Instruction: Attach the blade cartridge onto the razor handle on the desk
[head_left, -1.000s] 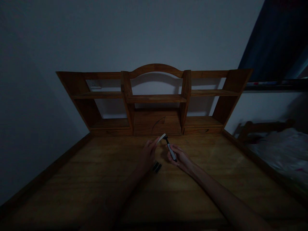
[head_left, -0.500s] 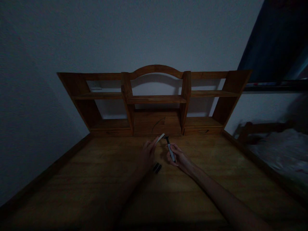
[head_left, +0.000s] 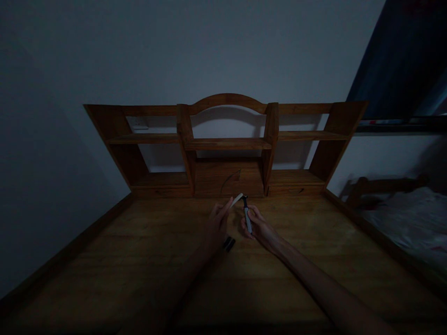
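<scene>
In dim light my left hand pinches a small pale flat piece and holds it up at an angle. My right hand is closed round a slim white and black handle whose dark tip points up. The tip of the pale piece touches, or nearly touches, the dark tip of the handle. Both hands hover just above the wooden desk, near its middle. A small black object lies on the desk under my left hand.
A wooden hutch with open shelves stands at the back of the desk against a pale wall. A raised wooden rim runs along the desk's left and right sides. A bed with light bedding is at the right.
Both hands have drifted slightly right and closer together. The pale piece now meets the handle's dark tip, and the handle stands more upright.
</scene>
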Demonstrator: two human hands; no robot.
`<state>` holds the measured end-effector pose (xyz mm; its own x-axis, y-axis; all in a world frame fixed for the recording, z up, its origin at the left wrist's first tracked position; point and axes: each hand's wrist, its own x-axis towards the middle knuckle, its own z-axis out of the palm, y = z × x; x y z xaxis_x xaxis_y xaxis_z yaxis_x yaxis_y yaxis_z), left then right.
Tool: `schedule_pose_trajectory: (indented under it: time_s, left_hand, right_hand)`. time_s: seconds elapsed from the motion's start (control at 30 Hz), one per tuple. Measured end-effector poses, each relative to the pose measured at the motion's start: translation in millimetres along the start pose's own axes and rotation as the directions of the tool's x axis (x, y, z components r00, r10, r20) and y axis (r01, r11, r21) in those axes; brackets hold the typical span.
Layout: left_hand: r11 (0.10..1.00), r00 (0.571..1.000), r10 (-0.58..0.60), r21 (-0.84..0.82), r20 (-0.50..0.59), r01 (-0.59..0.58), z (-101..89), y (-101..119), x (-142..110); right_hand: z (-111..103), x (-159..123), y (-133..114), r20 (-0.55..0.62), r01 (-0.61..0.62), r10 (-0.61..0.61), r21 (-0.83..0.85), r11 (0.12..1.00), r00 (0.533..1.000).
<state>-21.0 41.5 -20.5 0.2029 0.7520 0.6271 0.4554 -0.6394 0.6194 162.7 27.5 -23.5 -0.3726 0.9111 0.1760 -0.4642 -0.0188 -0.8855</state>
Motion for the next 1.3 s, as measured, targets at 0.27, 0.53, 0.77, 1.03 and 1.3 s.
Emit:
schedule_pose_trajectory:
  time_s: [0.27,0.53,0.77,1.03,1.3]
  left_hand:
    - [0.999,0.999,0.039,-0.012,-0.021,-0.039,-5.5,8,1]
    - [0.999,0.999,0.03,-0.022,0.025,-0.03,-3.3,9,0]
    - [0.995,0.996,0.076,-0.061,0.045,-0.073,-4.2,13,-2]
    - [0.999,1.0,-0.009,-0.042,-0.003,0.009,-5.6,9,0]
    - [0.997,0.999,0.04,-0.061,0.018,-0.039,-5.0,10,1]
  right_hand:
    - [3,-2,0,0.009,0.001,-0.001,-0.019,1.0,1.0]
    - [3,-2,-1,0.017,0.008,-0.007,-0.021,1.0,1.0]
    - [5,-3,-3,0.022,0.0,0.0,-0.019,1.0,1.0]
    - [5,-3,-3,0.015,0.003,-0.003,-0.023,1.0,1.0]
    - [4,-3,-2,0.017,0.011,-0.01,-0.04,0.999,1.0]
